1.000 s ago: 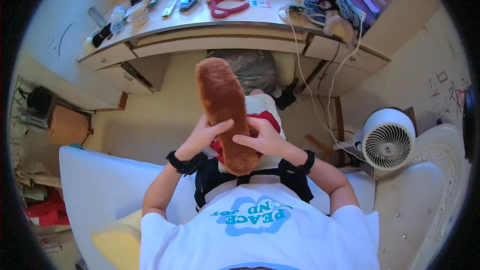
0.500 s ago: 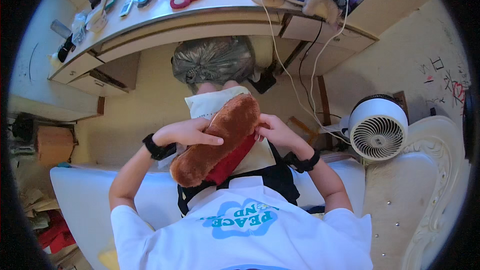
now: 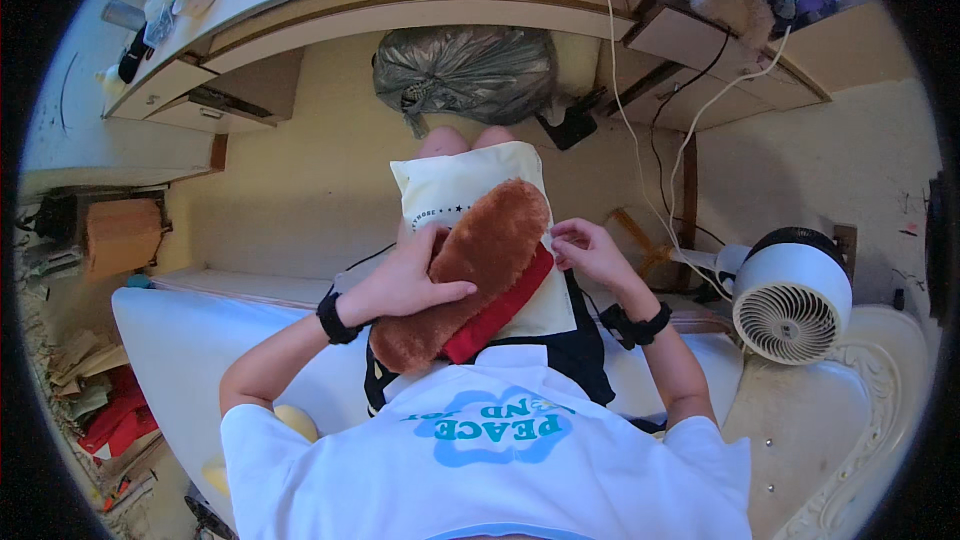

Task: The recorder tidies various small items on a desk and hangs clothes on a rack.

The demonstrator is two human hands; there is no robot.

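Note:
A long, round-ended piece of brown plush (image 3: 490, 250) lies slantwise above my lap, with red cloth (image 3: 500, 310) along its lower right side. My left hand (image 3: 410, 275) is closed on the plush's left side, thumb across its front and fingers partly hidden behind it. Just beyond the plush's right edge, my right hand (image 3: 590, 248) has its thumb and fingers pressed together; anything thin or small between them cannot be made out. A cream cloth (image 3: 430, 180) with dark printing lies beneath, over my thighs. Each of my wrists wears a black band.
A desk (image 3: 420, 2) with drawers spans the far side. Beneath it sits a tied grey plastic bag (image 3: 465, 70). White cables (image 3: 675, 175) hang down at the right, near a white fan (image 3: 790, 300). A cardboard box (image 3: 122, 238) stands at the left.
My right hand has drawn a little away from the plush to the right. My left hand still holds the plush, which now sits lower over the cream cloth. The whole view has shifted.

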